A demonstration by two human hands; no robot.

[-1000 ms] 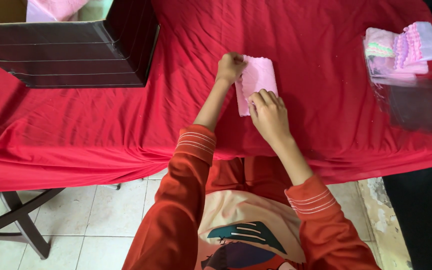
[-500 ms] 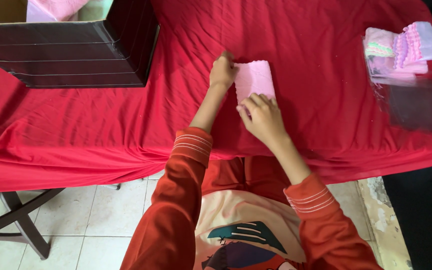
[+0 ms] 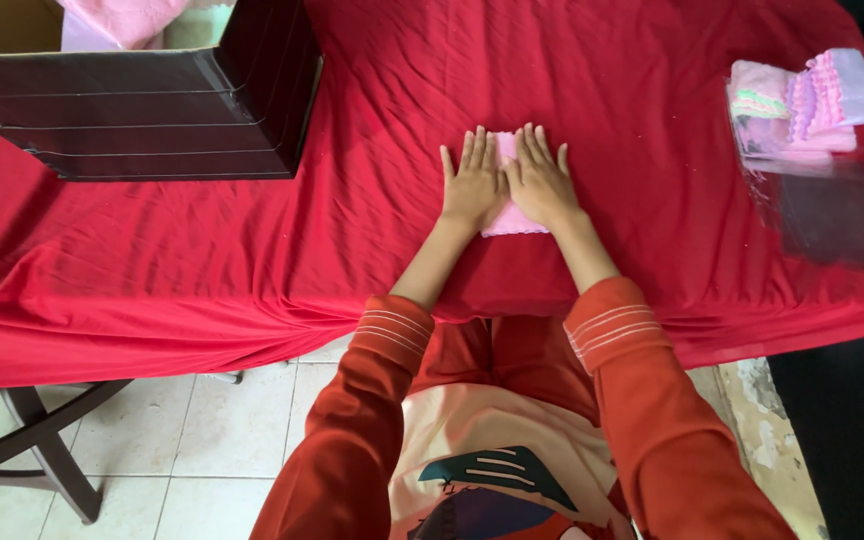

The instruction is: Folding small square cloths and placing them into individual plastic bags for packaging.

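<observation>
While both palms are pressing flat, fingers spread, left hand (image 3: pixel 471 185) and right hand (image 3: pixel 542 183) are covering the folded pink cloth (image 3: pixel 512 221) mid-counter (image 3: pixel 372 230), apparently flattening it, gripping nothing; stacked cloths (image 3: pixel 802 100) are lying far right.

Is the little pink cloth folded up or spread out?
Folded: the pink cloth is a small neat rectangle, pressed flat under the left hand and right hand.
</observation>
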